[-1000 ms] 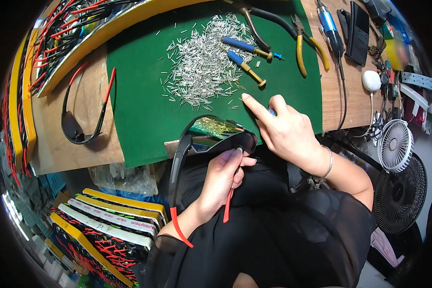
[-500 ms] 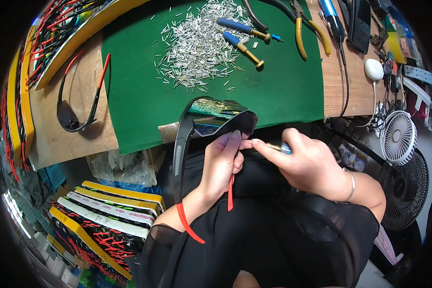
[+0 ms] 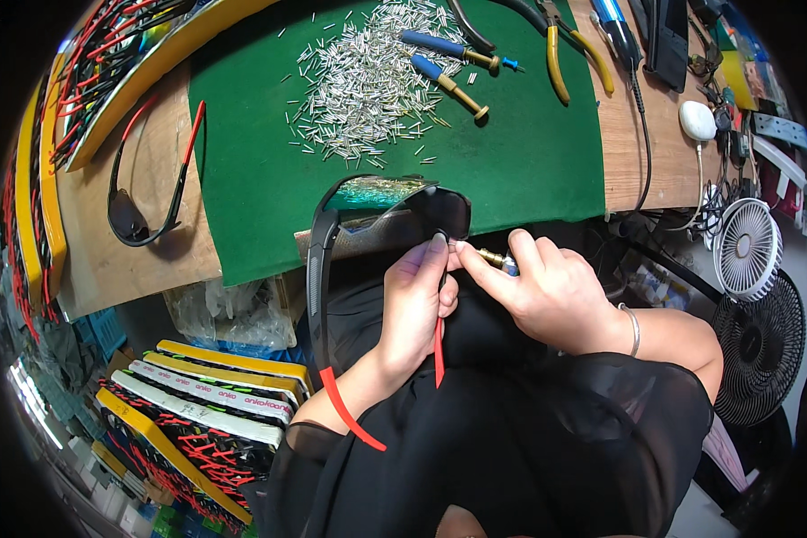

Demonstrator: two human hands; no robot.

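Observation:
My left hand is closed on a pair of black wraparound sunglasses with red temple tips, pinching near one hinge. The mirrored green-gold lens faces the bench, and one temple reaches down past my left wrist. In my right hand is a small hand tool with a brass shaft and a blue handle, mostly covered by the palm. My right index fingertip meets the left fingers at the hinge. Whatever lies between the fingertips is too small to make out.
A green mat carries a heap of small metal pins, two blue-and-brass hand tools and pliers. Other sunglasses lie at left, near yellow-edged racks of frames. Fans stand at right.
The sunglasses have shifted slightly left and tilted, showing more of the dark lens. My right hand has moved a little left, and more of the tool's brass shaft shows.

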